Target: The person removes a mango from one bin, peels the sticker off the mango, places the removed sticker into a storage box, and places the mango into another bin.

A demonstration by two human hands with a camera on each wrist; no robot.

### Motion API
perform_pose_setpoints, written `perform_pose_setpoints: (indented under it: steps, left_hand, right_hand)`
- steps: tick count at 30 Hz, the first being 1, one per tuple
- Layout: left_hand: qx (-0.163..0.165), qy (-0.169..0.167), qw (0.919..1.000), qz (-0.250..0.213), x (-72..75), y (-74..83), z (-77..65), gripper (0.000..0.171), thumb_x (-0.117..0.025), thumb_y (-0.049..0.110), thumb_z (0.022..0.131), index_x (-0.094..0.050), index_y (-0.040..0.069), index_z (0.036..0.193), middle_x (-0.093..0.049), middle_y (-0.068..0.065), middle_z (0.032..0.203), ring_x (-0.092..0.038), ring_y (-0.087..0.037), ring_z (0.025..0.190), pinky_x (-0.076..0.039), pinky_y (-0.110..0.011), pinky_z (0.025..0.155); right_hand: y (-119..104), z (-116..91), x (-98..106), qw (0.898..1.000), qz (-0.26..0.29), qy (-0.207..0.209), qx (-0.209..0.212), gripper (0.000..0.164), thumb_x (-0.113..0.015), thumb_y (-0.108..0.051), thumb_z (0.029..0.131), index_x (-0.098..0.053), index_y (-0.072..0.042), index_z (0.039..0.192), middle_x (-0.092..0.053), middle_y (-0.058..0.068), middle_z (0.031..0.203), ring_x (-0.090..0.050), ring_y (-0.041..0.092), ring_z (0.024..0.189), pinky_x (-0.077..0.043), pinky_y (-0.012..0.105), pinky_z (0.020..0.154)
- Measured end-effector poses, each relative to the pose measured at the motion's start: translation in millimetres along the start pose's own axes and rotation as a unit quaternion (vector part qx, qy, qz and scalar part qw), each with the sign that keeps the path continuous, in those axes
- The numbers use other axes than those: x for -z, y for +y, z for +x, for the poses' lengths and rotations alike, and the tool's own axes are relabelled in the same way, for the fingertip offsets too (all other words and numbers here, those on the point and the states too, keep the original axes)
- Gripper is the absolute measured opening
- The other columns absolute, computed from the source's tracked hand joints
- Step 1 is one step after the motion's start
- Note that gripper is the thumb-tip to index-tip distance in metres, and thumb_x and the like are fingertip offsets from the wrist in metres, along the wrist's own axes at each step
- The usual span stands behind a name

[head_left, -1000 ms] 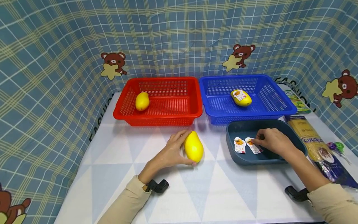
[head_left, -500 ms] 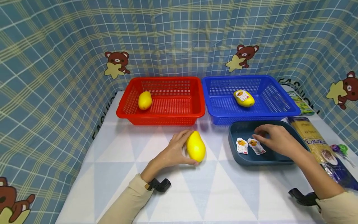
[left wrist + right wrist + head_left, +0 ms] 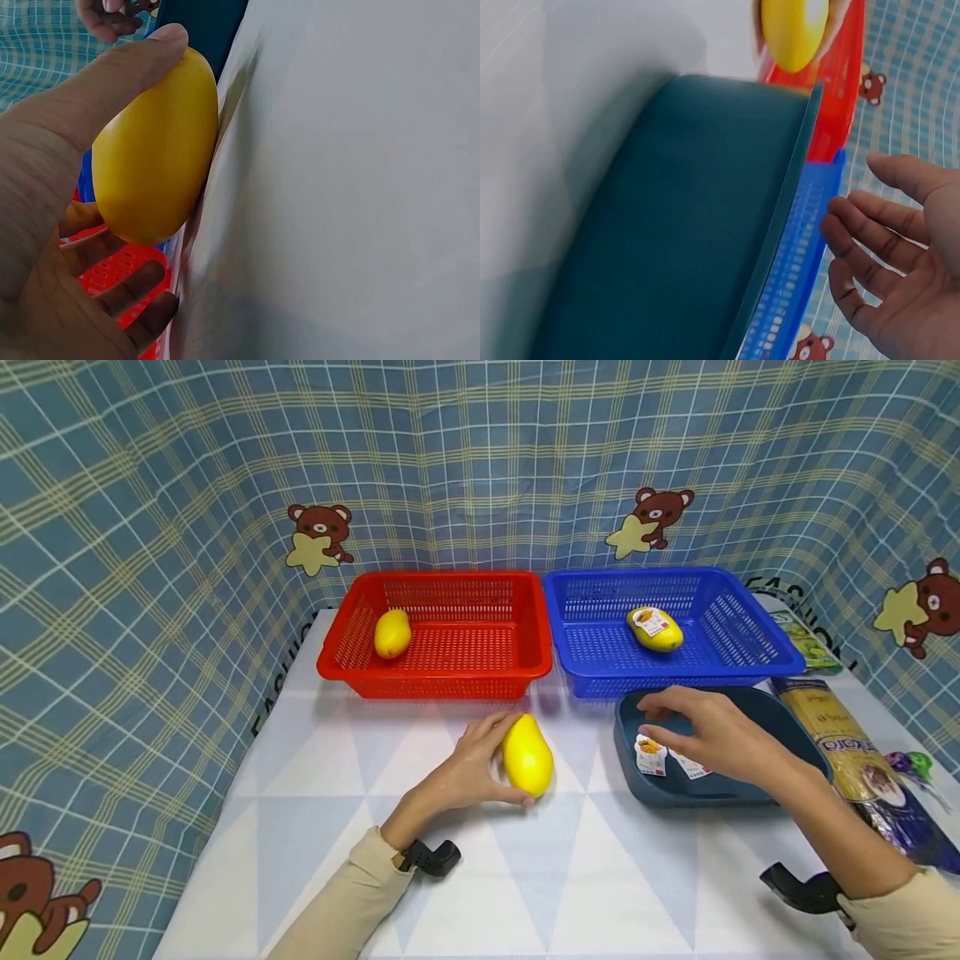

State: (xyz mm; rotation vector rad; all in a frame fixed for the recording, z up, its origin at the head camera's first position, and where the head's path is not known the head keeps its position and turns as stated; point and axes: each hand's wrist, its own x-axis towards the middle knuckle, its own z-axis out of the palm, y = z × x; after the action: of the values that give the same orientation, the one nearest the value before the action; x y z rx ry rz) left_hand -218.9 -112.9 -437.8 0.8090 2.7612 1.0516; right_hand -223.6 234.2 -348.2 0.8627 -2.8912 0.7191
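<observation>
A yellow mango (image 3: 528, 757) lies on the table in front of the baskets, seen large in the left wrist view. My left hand (image 3: 472, 768) holds it, with the thumb at the near end and fingers at the far end. My right hand (image 3: 712, 731) hovers over a dark teal tray (image 3: 757, 797); the right wrist view shows its fingers loosely bent with nothing between them. In the tray lie a label sticker (image 3: 650, 757) with a mango picture and a second sticker (image 3: 691, 766), partly hidden by the right hand.
Behind stand a red basket (image 3: 435, 687) holding one mango (image 3: 392, 633) and a blue basket (image 3: 750, 682) holding a labelled mango (image 3: 655, 630). On the right lie a gold-and-purple packet (image 3: 862, 760), a green packet (image 3: 806, 643) and wrapped lollipops (image 3: 909, 763).
My right hand has lifted off the sticker it touched and moved up and left above the tray. Both stickers stay in the tray. My left hand keeps its place on the mango.
</observation>
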Motion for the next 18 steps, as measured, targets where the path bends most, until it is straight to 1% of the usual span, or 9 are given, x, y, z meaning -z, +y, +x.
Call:
perform_pose_setpoints:
  steps: [3, 7, 10, 14, 18]
  left_hand:
    - [0.001, 0.001, 1.0000, 0.000, 0.0, -0.2, 0.4, 0.122, -0.092, 0.052, 0.064, -0.022, 0.024, 0.161, -0.027, 0.000, 0.160, -0.030, -0.024, 0.137, -0.035, -0.053, 0.108]
    - [-0.003, 0.004, 1.0000, 0.000, -1.2, -1.7, 0.8, 0.121, -0.092, 0.052, 0.064, -0.025, 0.021, 0.160, -0.028, -0.002, 0.160, -0.030, -0.025, 0.138, -0.035, -0.055, 0.108]
    - [-0.007, 0.005, 1.0000, 0.002, -2.2, -2.5, 0.9, 0.120, -0.092, 0.052, 0.064, -0.027, 0.018, 0.159, -0.028, -0.001, 0.159, -0.030, -0.027, 0.138, -0.034, -0.055, 0.108]
    - [-0.011, 0.006, 0.9999, 0.003, -2.3, -2.6, 0.9, 0.119, -0.091, 0.053, 0.064, -0.028, 0.019, 0.159, -0.028, -0.001, 0.159, -0.030, -0.027, 0.139, -0.034, -0.055, 0.109]
    - [-0.012, 0.006, 0.9999, 0.001, -1.6, -1.7, 1.1, 0.119, -0.091, 0.054, 0.064, -0.028, 0.019, 0.159, -0.029, -0.001, 0.159, -0.030, -0.027, 0.139, -0.034, -0.055, 0.109]
  right_hand:
    - [-7.0, 5.2, -4.2, 1.000, 0.011, -0.016, 0.014, 0.036, -0.071, -0.025, 0.095, -0.066, -0.006, 0.125, -0.068, 0.007, 0.114, -0.063, 0.026, 0.103, -0.055, 0.048, 0.085]
    - [-14.7, 12.7, -11.6, 0.999, 0.015, -0.031, 0.035, 0.039, -0.071, -0.029, 0.095, -0.066, -0.008, 0.128, -0.067, 0.007, 0.118, -0.061, 0.027, 0.108, -0.053, 0.051, 0.089]
    - [-21.9, 17.5, -16.3, 0.998, 0.009, -0.045, 0.036, 0.043, -0.071, -0.033, 0.095, -0.065, -0.010, 0.130, -0.065, 0.007, 0.125, -0.058, 0.028, 0.113, -0.049, 0.055, 0.093]
    - [-31.6, 25.0, -23.1, 0.997, 0.003, -0.065, 0.029, 0.050, -0.070, -0.039, 0.094, -0.063, -0.012, 0.135, -0.061, 0.009, 0.133, -0.053, 0.032, 0.119, -0.043, 0.060, 0.098]
    - [-37.6, 32.5, -31.3, 0.997, 0.004, -0.076, 0.033, 0.055, -0.072, -0.041, 0.092, -0.061, -0.012, 0.137, -0.058, 0.011, 0.137, -0.050, 0.034, 0.124, -0.039, 0.062, 0.102]
